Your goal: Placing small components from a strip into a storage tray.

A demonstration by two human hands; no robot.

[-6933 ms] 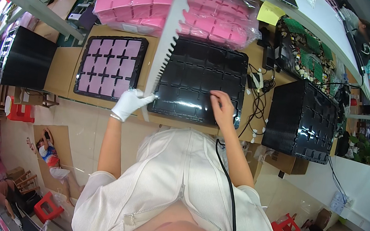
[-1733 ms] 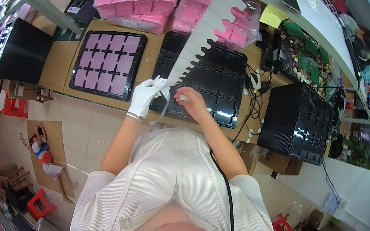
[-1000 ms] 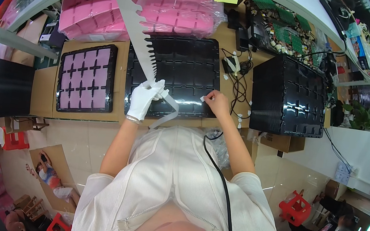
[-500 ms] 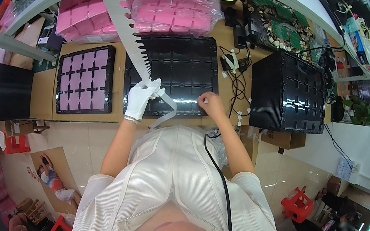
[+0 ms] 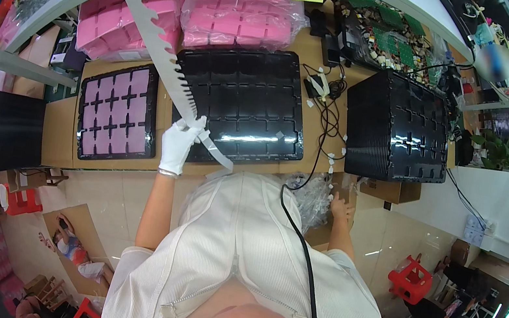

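Observation:
My left hand (image 5: 180, 143), in a white glove, pinches a long pale strip (image 5: 159, 49) with a toothed edge. The strip slants up to the shelf at upper left; its short tail (image 5: 219, 156) curves down past my fingers. Under and beside it lies a black tray (image 5: 247, 95) with cross-shaped ridges. A small greyish square (image 5: 279, 136) shows on the tray's right part. Bare and apart from the tray, my right hand (image 5: 342, 207) is low on the right beside crumpled clear plastic (image 5: 308, 206). Its fingers look spread, and nothing shows clearly in them.
A black tray with pink inserts (image 5: 116, 112) lies left; a stack of black trays (image 5: 397, 128) stands right. Wrapped pink foam (image 5: 240, 12) and circuit boards (image 5: 388, 37) sit behind. Tangled cables (image 5: 327, 114) run between. A person (image 5: 82, 255) lies on cardboard at lower left.
My right hand has left the tray's right side and moved right and down beside the plastic. My left hand has shifted slightly left and down with the strip, whose tail is less looped.

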